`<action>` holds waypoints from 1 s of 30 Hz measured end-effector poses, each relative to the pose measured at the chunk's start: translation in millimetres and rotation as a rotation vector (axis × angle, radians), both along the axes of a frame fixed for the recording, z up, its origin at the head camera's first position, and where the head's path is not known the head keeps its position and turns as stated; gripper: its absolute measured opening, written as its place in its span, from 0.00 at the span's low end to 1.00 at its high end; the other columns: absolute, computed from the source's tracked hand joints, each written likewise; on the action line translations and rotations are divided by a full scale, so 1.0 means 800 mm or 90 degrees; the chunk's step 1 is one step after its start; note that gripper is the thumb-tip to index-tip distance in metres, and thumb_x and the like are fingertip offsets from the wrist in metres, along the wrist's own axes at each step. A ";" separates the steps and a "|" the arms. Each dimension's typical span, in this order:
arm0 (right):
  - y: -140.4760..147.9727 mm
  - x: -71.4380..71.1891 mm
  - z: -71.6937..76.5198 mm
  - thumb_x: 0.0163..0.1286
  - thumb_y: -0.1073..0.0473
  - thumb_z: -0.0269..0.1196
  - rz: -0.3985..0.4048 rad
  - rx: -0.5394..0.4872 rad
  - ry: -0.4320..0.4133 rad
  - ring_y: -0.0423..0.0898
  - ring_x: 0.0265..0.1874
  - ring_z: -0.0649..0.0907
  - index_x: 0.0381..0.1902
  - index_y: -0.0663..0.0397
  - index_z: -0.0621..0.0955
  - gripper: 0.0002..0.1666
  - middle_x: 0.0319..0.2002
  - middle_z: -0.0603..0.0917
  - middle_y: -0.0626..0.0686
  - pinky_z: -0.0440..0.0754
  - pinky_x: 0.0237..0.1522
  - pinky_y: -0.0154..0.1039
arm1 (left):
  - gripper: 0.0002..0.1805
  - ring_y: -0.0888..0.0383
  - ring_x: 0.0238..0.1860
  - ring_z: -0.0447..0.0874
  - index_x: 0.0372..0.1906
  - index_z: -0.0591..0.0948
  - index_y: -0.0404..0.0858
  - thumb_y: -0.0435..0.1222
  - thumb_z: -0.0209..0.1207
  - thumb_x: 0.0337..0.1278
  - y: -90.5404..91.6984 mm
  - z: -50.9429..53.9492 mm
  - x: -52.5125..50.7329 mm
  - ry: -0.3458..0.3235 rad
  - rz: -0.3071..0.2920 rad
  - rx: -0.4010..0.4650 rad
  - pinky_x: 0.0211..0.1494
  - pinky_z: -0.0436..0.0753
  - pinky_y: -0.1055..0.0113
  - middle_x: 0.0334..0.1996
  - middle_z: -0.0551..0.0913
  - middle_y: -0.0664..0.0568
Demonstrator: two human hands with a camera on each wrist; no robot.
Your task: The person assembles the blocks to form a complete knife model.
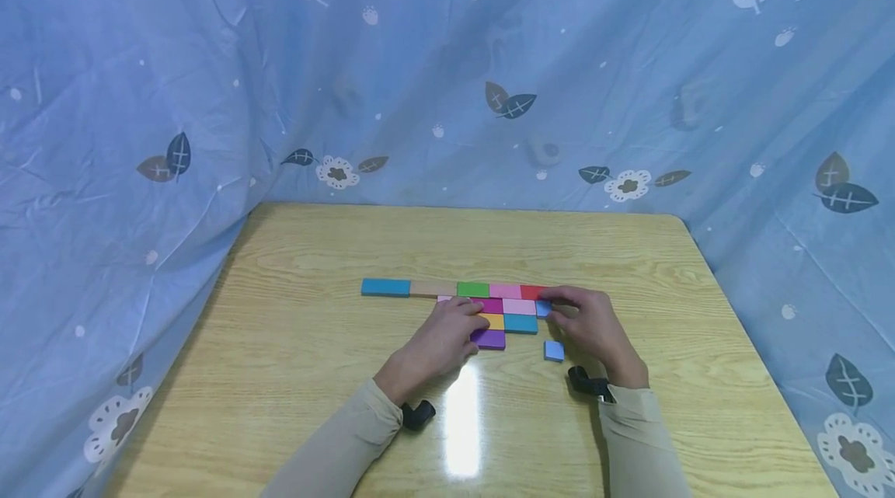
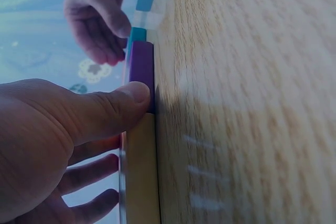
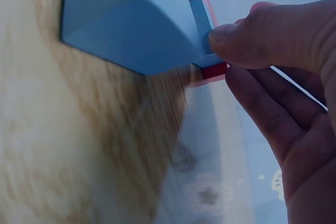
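Flat coloured blocks lie in stepped rows on the table. My left hand (image 1: 442, 339) rests over the left part of the lower rows, covering some blocks. Its thumb presses the near side of the purple block (image 2: 142, 66); its other fingers touch down around the yellow block (image 1: 496, 322) and magenta block (image 1: 489, 305). At the right end, my right hand (image 1: 590, 323) pinches a small blue block (image 1: 542, 309), thumb on its side, index finger by the red block (image 1: 533, 292). A loose blue square (image 1: 554, 351) lies nearer me, large in the right wrist view.
The top row runs left through a pink block (image 1: 505, 290), a green block (image 1: 473, 290), a tan block (image 1: 433, 288) and a long blue block (image 1: 386, 287). A teal block (image 1: 520, 324) sits below a pale pink one (image 1: 519, 307). A patterned blue curtain (image 1: 419, 94) surrounds the wooden table (image 1: 315, 374).
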State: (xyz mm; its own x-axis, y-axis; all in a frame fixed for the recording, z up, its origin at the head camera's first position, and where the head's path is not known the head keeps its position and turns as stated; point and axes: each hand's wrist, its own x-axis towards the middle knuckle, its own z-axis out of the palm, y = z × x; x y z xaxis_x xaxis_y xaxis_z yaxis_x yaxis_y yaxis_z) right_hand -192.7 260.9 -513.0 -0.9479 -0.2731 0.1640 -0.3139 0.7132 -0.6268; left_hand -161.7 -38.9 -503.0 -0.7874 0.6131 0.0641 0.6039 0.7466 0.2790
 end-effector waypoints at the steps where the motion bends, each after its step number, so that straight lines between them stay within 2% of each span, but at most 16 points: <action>1: 0.000 -0.001 0.000 0.66 0.73 0.75 0.001 0.004 0.002 0.59 0.57 0.91 0.57 0.57 0.91 0.22 0.55 0.93 0.58 0.90 0.62 0.61 | 0.19 0.45 0.77 0.77 0.62 0.90 0.45 0.38 0.73 0.70 0.000 0.001 0.000 -0.001 -0.001 0.001 0.81 0.76 0.48 0.73 0.83 0.48; 10: 0.000 -0.003 0.001 0.65 0.74 0.76 0.006 0.020 0.021 0.60 0.56 0.91 0.54 0.58 0.92 0.20 0.54 0.93 0.59 0.90 0.61 0.62 | 0.19 0.45 0.77 0.76 0.63 0.89 0.45 0.38 0.73 0.70 0.000 0.000 -0.001 -0.004 -0.005 0.004 0.82 0.76 0.48 0.73 0.83 0.48; 15: 0.005 0.003 0.007 0.67 0.70 0.77 -0.009 -0.036 0.026 0.58 0.54 0.92 0.56 0.56 0.91 0.20 0.53 0.94 0.56 0.90 0.62 0.62 | 0.19 0.46 0.77 0.77 0.62 0.90 0.45 0.38 0.73 0.70 0.000 -0.003 -0.001 -0.001 -0.005 0.006 0.81 0.77 0.48 0.73 0.83 0.48; 17: 0.010 0.009 0.009 0.67 0.69 0.77 -0.017 -0.084 0.026 0.56 0.52 0.93 0.56 0.56 0.91 0.20 0.53 0.94 0.56 0.90 0.63 0.56 | 0.19 0.46 0.77 0.77 0.62 0.89 0.45 0.38 0.73 0.70 0.000 -0.004 -0.001 -0.001 -0.006 0.006 0.81 0.77 0.48 0.73 0.83 0.49; 21: 0.027 0.024 0.009 0.70 0.66 0.77 -0.024 -0.171 0.015 0.52 0.53 0.93 0.58 0.57 0.90 0.19 0.54 0.93 0.58 0.89 0.62 0.33 | 0.18 0.46 0.76 0.77 0.62 0.90 0.46 0.39 0.73 0.70 0.000 -0.004 0.000 0.001 -0.006 0.002 0.81 0.77 0.48 0.73 0.83 0.49; 23: 0.035 0.035 0.007 0.71 0.64 0.77 -0.030 -0.209 -0.003 0.48 0.54 0.92 0.59 0.57 0.90 0.19 0.56 0.92 0.59 0.87 0.61 0.26 | 0.19 0.46 0.77 0.77 0.62 0.89 0.46 0.39 0.73 0.70 0.000 -0.003 0.000 -0.003 -0.004 -0.002 0.81 0.76 0.48 0.73 0.83 0.49; 25: 0.041 0.047 0.006 0.72 0.63 0.76 -0.036 -0.238 -0.023 0.44 0.56 0.92 0.60 0.57 0.89 0.20 0.57 0.92 0.61 0.85 0.61 0.23 | 0.19 0.46 0.77 0.76 0.63 0.89 0.46 0.39 0.73 0.70 0.000 -0.003 -0.001 -0.007 -0.002 -0.008 0.82 0.76 0.48 0.74 0.83 0.49; 28: 0.047 0.062 0.002 0.73 0.62 0.76 -0.046 -0.264 -0.053 0.37 0.57 0.91 0.62 0.58 0.88 0.21 0.60 0.91 0.62 0.86 0.61 0.24 | 0.19 0.46 0.78 0.76 0.64 0.89 0.46 0.39 0.73 0.71 -0.001 -0.002 -0.001 -0.011 0.001 -0.012 0.82 0.75 0.48 0.74 0.82 0.49; 30: 0.049 0.070 -0.003 0.72 0.63 0.76 -0.047 -0.277 -0.067 0.36 0.57 0.90 0.62 0.59 0.88 0.22 0.60 0.90 0.64 0.86 0.61 0.25 | 0.19 0.46 0.78 0.76 0.63 0.89 0.46 0.39 0.73 0.70 -0.001 -0.002 -0.001 -0.009 0.001 -0.011 0.82 0.75 0.48 0.74 0.82 0.49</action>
